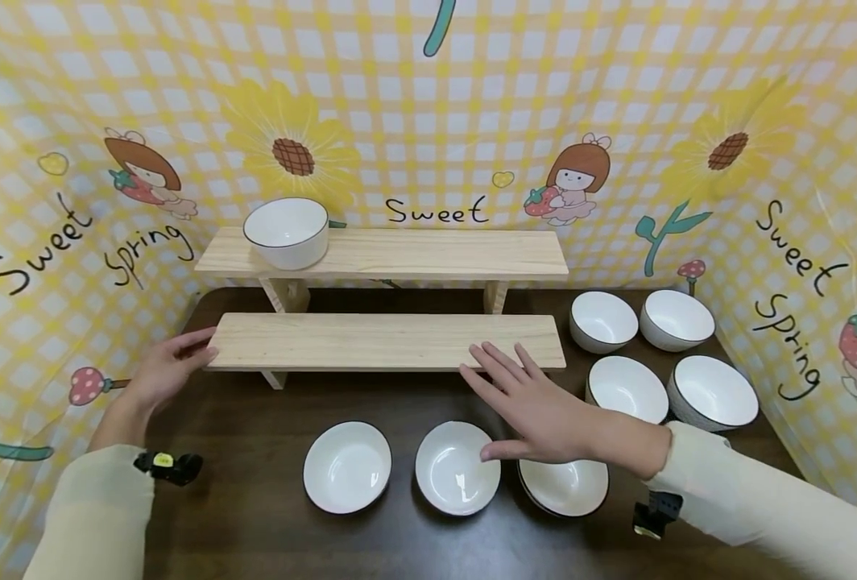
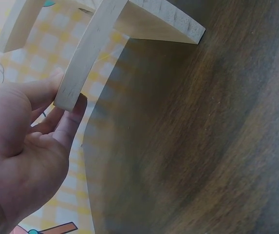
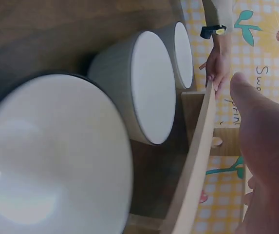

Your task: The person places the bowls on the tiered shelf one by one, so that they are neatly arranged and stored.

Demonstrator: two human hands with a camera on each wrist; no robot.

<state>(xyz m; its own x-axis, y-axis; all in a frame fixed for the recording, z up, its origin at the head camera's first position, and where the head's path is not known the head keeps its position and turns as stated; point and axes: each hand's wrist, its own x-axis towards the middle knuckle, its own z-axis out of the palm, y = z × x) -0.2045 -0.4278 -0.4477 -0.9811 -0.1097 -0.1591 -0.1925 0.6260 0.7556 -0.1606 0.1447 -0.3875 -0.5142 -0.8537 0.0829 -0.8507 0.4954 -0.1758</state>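
Head view: steadying the two-tier pale wooden rack (image 1: 378,342) properly called, in judgement, for a firm end grip and level boards, because a round white dark-rimmed bowl (image 1: 287,234) stood on the upper board (image 1: 443,251). The left hand (image 1: 163,370) pinched the left end of the lower board (image 1: 312,342) between thumb and fingers. The right hand (image 1: 544,407), fingers straight and spread, gripped nothing; board contact could not be confirmed. The rack stood on the dark wood-grain surface (image 1: 240,483), right of the left hand and ahead-left of the right hand.
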